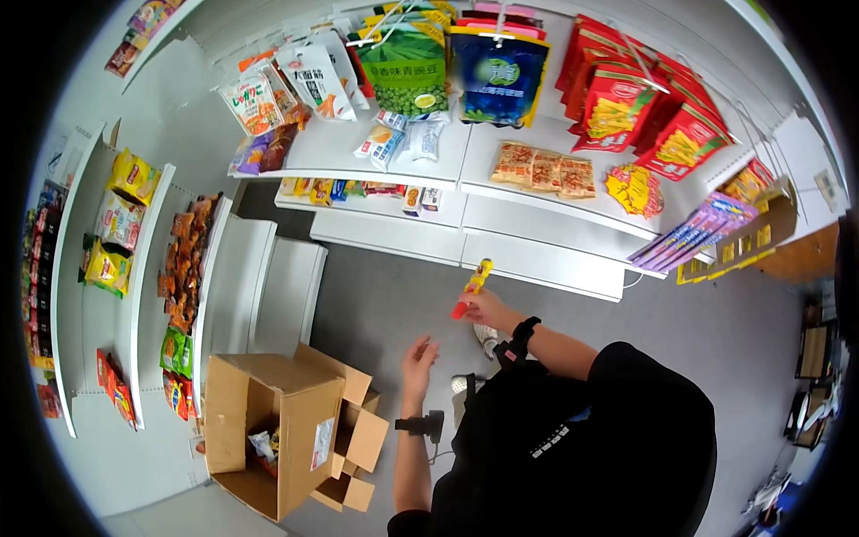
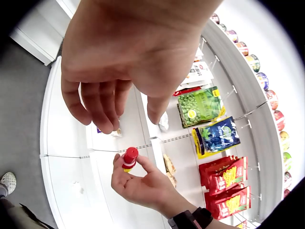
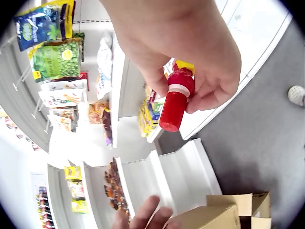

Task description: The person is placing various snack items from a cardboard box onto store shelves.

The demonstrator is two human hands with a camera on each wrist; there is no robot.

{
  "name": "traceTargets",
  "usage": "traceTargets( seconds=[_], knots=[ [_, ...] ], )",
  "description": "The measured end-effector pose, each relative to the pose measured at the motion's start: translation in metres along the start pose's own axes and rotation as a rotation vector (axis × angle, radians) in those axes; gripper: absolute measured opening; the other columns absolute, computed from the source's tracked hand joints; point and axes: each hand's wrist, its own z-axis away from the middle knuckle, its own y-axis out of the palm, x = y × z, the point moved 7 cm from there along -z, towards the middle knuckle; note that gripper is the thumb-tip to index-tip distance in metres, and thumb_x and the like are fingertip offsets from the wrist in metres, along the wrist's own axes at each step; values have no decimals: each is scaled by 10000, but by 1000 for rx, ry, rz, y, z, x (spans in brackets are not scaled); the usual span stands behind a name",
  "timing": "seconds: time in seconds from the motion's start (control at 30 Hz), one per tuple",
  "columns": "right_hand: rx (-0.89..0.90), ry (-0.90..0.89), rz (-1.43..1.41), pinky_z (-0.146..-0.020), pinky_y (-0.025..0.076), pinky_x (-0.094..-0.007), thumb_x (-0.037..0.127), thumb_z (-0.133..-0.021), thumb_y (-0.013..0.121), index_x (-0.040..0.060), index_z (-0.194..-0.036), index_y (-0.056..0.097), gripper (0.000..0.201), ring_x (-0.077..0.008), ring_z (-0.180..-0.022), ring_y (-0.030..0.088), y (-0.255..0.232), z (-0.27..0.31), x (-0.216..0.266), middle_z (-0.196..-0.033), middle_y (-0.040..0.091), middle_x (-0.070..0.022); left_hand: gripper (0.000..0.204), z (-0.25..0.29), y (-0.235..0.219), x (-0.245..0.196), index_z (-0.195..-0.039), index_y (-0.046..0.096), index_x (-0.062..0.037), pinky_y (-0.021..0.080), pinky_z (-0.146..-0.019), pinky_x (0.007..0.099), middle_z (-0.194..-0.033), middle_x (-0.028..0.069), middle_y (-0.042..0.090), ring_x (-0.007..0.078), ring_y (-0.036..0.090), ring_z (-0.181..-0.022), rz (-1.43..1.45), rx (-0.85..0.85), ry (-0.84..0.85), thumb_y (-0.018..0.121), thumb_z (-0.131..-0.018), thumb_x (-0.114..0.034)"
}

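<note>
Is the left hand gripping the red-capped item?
No, the left hand hangs with nothing in its fingers; the right hand pinches the red-capped item.

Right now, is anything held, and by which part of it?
The right hand pinches the red and yellow item near its white ring, beside the red end; the left hand holds nothing.

Up and left of the green bag (image 2: 200,107) hangs the left hand (image 2: 126,57), fingers loosely bent. Down and left of it, the right hand (image 2: 147,189) pinches a red-capped tube (image 2: 129,156). Just below it hangs a blue bag (image 2: 219,137).
</note>
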Motion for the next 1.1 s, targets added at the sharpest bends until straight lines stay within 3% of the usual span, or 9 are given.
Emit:
traceTargets(
  seconds=[0.23, 0.43, 0.6, 0.67, 0.77, 0.8, 0.9, 1.07, 1.1],
  knots=[
    [-62, 28, 45, -516, 391, -264, 139, -733, 652, 183, -824, 447, 228, -96, -547, 480, -67, -80, 37, -656, 445, 32, 421, 7, -6, 8, -1201, 521, -5, 459, -750, 264, -994, 54, 623, 133, 589, -848, 39, -124, -149, 584, -887, -278],
    [-133, 106, 312, -529, 402, -268, 184, -696, 677, 188, -842, 486, 240, -91, -576, 490, -122, -178, 59, -685, 478, 32, 414, 20, 0, 3, -1201, 520, -10, 466, -755, 274, -998, 74, 624, 147, 588, -856, 138, -304, -226, 568, -895, -284],
    [-170, 94, 416, -502, 397, -269, 212, -689, 681, 190, -866, 496, 257, -96, -557, 488, -117, -239, 101, -680, 492, 27, 399, 59, -15, 37, -1190, 526, 7, 459, -729, 265, -979, 82, 635, 149, 601, -825, 215, -503, -365, 563, -889, -253],
    [-209, 143, 491, -642, 453, -296, 224, -709, 697, 178, -910, 496, 288, -128, -699, 532, -112, -259, 116, -824, 534, 7, 385, 75, -22, 56, -1178, 537, 0, 458, -711, 263, -959, 73, 638, 139, 599, -814, 231, -564, -432, 559, -893, -257],
    [-266, -59, 424, -639, 473, -323, 231, -704, 735, 177, -1049, 532, 404, -142, -704, 553, -103, -282, 149, -876, 562, -2, 373, 90, -27, 77, -1165, 549, -3, 453, -687, 251, -940, 69, 640, 128, 593, -789, 294, -646, -518, 563, -894, -260],
    [-342, -94, 382, -704, 488, -356, 246, -716, 750, 150, -1177, 490, 538, -195, -832, 597, -103, -284, 157, -990, 585, -36, 374, 89, -27, 76, -1166, 547, -2, 453, -687, 250, -943, 69, 639, 128, 591, -788, 317, -651, -500, 561, -896, -260],
    [-193, -23, 302, -893, 445, -403, 244, -748, 748, 92, -1362, 323, 762, -265, -1103, 541, -89, -291, 161, -1191, 548, -87, 375, 82, -26, 68, -1171, 542, 0, 452, -688, 246, -953, 69, 637, 127, 588, -789, 368, -653, -463, 555, -901, -261],
    [-98, 14, 283, -914, 432, -429, 266, -793, 705, 77, -1403, 260, 778, -265, -1144, 510, -89, -275, 139, -1264, 500, -69, 374, 61, -22, 59, -1190, 529, -23, 458, -697, 237, -973, 58, 631, 111, 580, -795, 372, -614, -429, 547, -918, -280],
    [-162, 33, 335, -913, 432, -427, 289, -789, 710, 77, -1396, 281, 772, -266, -1156, 498, -90, -266, 133, -1259, 500, -59, 382, 60, -23, 59, -1186, 532, -18, 458, -701, 242, -975, 63, 632, 117, 582, -801, 371, -617, -423, 551, -912, -283]
  ],
)
